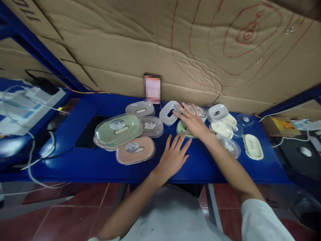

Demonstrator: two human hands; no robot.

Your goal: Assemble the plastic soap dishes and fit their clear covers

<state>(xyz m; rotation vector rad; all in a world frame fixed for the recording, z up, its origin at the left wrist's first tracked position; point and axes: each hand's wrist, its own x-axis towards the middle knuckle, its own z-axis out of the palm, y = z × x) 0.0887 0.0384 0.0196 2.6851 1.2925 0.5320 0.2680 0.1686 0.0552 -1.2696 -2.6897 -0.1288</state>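
Observation:
My left hand (175, 155) is spread with fingers apart, its fingertips at the near edge of a green dish (181, 127). Over that dish reaches my right hand (192, 120), also open, its fingertips near a grey oval piece with a slot (168, 113). Whether either hand touches these pieces is hard to tell. To the left lie a green lidded case (107, 132), a pink case (145, 150) and a grey case (156, 126). Cream pieces (222, 129) and a clear lid (234, 149) lie right of my right hand.
A phone-like screen (152, 88) leans on the cardboard wall (120, 67) behind the blue table (95, 167). A dark flat object (86, 137) lies at left near cables. A cream tray (253, 147) and a small cardboard box (276, 126) are at right.

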